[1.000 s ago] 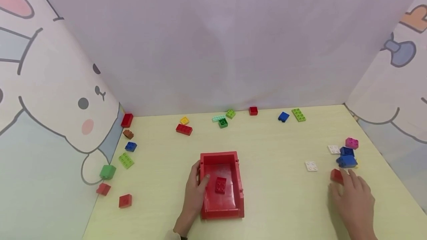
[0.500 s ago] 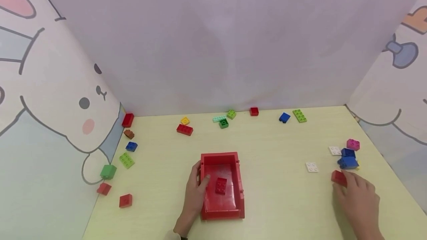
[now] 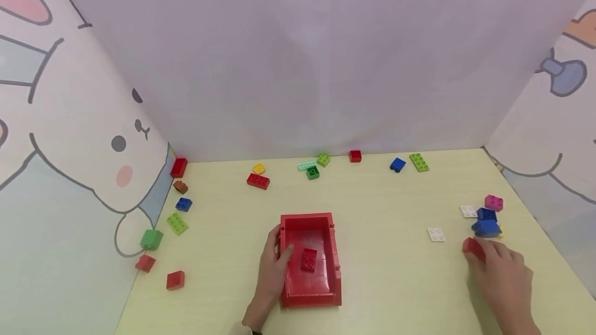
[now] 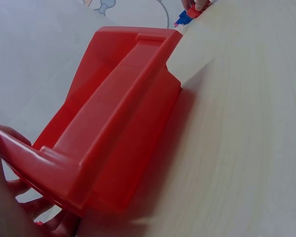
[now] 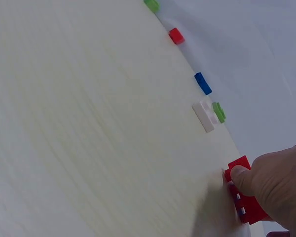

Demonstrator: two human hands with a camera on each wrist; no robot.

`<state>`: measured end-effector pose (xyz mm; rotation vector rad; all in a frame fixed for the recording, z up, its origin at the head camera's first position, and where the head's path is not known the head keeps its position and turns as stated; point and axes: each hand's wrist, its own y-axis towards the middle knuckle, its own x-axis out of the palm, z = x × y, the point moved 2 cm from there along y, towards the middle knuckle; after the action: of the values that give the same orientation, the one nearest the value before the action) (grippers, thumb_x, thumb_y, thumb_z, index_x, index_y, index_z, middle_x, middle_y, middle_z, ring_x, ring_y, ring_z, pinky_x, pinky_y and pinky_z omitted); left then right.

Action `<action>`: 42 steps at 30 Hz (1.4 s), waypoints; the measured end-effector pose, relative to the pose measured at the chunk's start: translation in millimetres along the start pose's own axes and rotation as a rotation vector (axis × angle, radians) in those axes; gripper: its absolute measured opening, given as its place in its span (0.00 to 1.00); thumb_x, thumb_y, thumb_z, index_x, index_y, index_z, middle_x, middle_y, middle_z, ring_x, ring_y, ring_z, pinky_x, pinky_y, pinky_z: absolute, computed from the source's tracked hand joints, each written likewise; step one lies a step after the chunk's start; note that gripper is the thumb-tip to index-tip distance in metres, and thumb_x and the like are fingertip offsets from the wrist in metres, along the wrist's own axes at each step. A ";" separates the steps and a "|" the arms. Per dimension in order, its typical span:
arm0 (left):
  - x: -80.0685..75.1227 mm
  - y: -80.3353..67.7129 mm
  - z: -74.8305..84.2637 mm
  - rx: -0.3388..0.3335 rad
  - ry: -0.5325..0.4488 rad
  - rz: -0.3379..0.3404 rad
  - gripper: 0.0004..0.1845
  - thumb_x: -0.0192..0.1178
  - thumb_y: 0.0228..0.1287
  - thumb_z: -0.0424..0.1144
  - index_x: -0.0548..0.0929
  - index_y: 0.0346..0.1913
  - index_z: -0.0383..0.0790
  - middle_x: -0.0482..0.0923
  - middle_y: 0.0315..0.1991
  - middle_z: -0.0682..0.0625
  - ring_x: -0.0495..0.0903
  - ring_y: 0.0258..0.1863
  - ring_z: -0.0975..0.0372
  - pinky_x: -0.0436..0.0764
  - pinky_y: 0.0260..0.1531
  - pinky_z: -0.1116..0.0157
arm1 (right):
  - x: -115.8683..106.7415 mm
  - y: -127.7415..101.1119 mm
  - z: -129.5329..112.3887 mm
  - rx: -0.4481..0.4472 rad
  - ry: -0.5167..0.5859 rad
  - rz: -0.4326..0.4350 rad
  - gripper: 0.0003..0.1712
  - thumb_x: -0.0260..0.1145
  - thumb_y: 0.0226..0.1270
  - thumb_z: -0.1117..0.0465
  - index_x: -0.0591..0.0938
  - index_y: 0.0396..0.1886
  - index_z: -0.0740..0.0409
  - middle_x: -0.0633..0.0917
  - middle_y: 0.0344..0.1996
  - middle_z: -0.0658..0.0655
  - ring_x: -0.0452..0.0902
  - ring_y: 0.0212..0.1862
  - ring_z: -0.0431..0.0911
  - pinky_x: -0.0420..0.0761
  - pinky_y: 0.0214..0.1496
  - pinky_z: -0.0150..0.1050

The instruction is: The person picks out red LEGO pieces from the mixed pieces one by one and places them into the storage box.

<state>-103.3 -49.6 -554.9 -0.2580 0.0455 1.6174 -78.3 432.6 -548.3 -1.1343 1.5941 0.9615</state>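
Note:
A red plastic bin (image 3: 304, 217) stands near the table's front middle, with a red brick (image 3: 308, 259) lying inside. My left hand (image 3: 278, 256) grips the bin's left wall, thumb over the rim; in the left wrist view the bin (image 4: 113, 118) fills the frame, with my fingers (image 4: 10, 192) at its near end. At the right, my right hand (image 3: 486, 252) pinches a small red brick (image 3: 471, 246) that lies on the table. The right wrist view shows my thumb (image 5: 242, 178) pressed on that red brick (image 5: 246, 202).
Blue bricks (image 3: 486, 224), a pink brick (image 3: 493, 202) and two white plates (image 3: 436, 234) lie just beyond my right hand. More bricks line the far edge (image 3: 419, 162) and the left wall (image 3: 177, 224). Printed panels enclose the table on three sides.
My right hand's fingers have curled down onto the small red brick and the hand has edged slightly right. The left hand and the bin have not moved.

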 end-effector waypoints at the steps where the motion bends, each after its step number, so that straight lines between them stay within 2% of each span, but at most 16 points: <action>1: 0.0 -0.1 -0.1 -0.001 0.000 0.000 0.35 0.64 0.72 0.39 0.63 0.78 0.55 0.70 0.74 0.54 0.70 0.74 0.52 0.81 0.67 0.49 | 0.4 0.2 -0.1 0.000 0.001 0.000 0.31 0.72 0.69 0.59 0.75 0.66 0.68 0.74 0.60 0.80 0.64 0.54 0.77 0.69 0.47 0.75; 13: 0.4 -1.0 -0.7 0.000 -0.005 -0.001 0.37 0.66 0.71 0.39 0.63 0.78 0.56 0.70 0.74 0.54 0.70 0.74 0.52 0.81 0.66 0.49 | 4.3 2.2 -0.1 0.042 0.004 -0.031 0.32 0.68 0.72 0.60 0.70 0.70 0.70 0.70 0.60 0.81 0.61 0.55 0.78 0.69 0.48 0.73; 21: 0.6 -1.3 -1.0 0.000 -0.005 0.001 0.37 0.67 0.70 0.39 0.63 0.78 0.57 0.69 0.74 0.55 0.69 0.75 0.52 0.81 0.66 0.49 | 5.2 1.0 0.3 0.053 0.012 -0.019 0.29 0.67 0.74 0.62 0.71 0.69 0.69 0.69 0.57 0.80 0.60 0.55 0.76 0.65 0.50 0.74; 27: 0.3 -1.5 -0.3 0.005 -0.009 -0.005 0.37 0.66 0.71 0.38 0.63 0.78 0.57 0.69 0.75 0.55 0.69 0.75 0.52 0.81 0.67 0.49 | 4.3 2.7 -1.7 0.074 0.027 -0.027 0.24 0.63 0.77 0.63 0.72 0.66 0.71 0.69 0.55 0.80 0.61 0.53 0.74 0.65 0.50 0.71; 33: -0.3 -1.8 -0.2 0.001 -0.009 -0.004 0.38 0.66 0.70 0.38 0.63 0.78 0.56 0.69 0.74 0.54 0.69 0.75 0.52 0.81 0.66 0.50 | 6.7 2.2 -1.9 0.083 0.037 -0.032 0.25 0.60 0.79 0.63 0.70 0.69 0.70 0.68 0.55 0.80 0.61 0.53 0.74 0.65 0.48 0.70; 42: -1.3 -1.4 0.8 0.005 -0.008 -0.004 0.39 0.67 0.69 0.38 0.63 0.78 0.56 0.69 0.74 0.54 0.70 0.74 0.52 0.82 0.66 0.50 | 8.2 3.0 -3.5 0.075 0.037 -0.001 0.27 0.60 0.76 0.67 0.68 0.70 0.71 0.68 0.55 0.81 0.62 0.52 0.73 0.66 0.48 0.70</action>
<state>-102.0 -50.6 -553.6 -0.2475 0.0433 1.6139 -83.2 428.2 -555.0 -1.1066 1.6449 0.8773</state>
